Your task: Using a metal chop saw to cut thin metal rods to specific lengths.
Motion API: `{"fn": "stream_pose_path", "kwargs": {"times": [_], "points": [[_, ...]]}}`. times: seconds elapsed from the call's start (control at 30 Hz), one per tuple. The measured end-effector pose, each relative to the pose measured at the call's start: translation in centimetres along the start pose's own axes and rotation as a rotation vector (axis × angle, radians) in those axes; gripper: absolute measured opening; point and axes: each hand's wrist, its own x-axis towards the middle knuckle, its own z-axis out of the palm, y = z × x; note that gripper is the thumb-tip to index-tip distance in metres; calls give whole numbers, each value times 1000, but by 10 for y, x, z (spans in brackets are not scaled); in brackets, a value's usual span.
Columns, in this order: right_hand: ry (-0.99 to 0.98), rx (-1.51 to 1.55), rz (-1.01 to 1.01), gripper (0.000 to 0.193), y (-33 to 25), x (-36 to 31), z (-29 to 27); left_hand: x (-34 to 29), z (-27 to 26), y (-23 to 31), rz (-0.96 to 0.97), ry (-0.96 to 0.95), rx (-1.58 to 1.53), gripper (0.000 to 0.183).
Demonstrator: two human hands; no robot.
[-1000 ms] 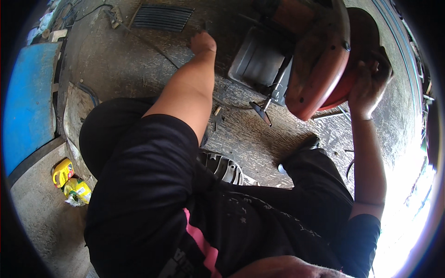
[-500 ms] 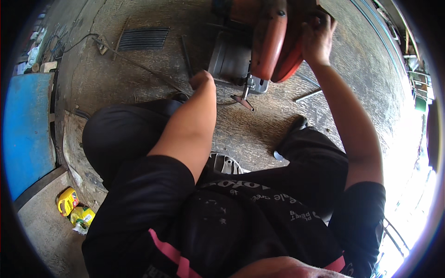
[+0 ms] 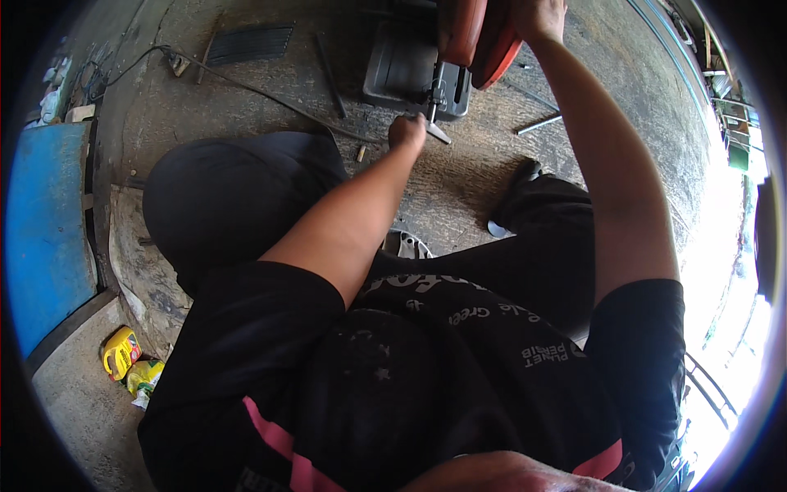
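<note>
A chop saw with orange-red guards and a dark base stands on the floor ahead of me, its upper part cut off by the top edge. From the near side of its base a vise screw sticks out, ending in a metal crank handle. My left hand is closed around the left end of that handle. At the top edge my right hand grips the saw beside the right guard, its fingers partly out of view.
A power cord curves across the rough floor on the left. Nearby lie a dark slatted piece and a dark bar. A metal rod lies right of the saw. A blue panel and a yellow jug are far left.
My left hand has moved right onto the crank handle, from beside the saw's base. The saw and my right hand now sit higher in the picture.
</note>
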Motion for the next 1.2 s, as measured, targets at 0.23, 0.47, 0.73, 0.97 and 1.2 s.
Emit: {"fn": "stream_pose_path", "kwargs": {"times": [0.23,0.47,0.73,0.97,1.2], "points": [[-80,40,241,46,9,-3,-7,-85,3,9,608,-852,867,60],[-75,153,266,43,-10,4,-2,-9,12,-44,-110,-437,-151,65],[-95,59,279,40,9,0,-11,-91,7,14,237,-196,78,71],[-83,174,269,34,-25,9,-4,-18,23,-53,314,-1126,1151,74],[-65,136,259,34,-20,4,-13,-45,14,-20,-72,-155,39,100]]}}
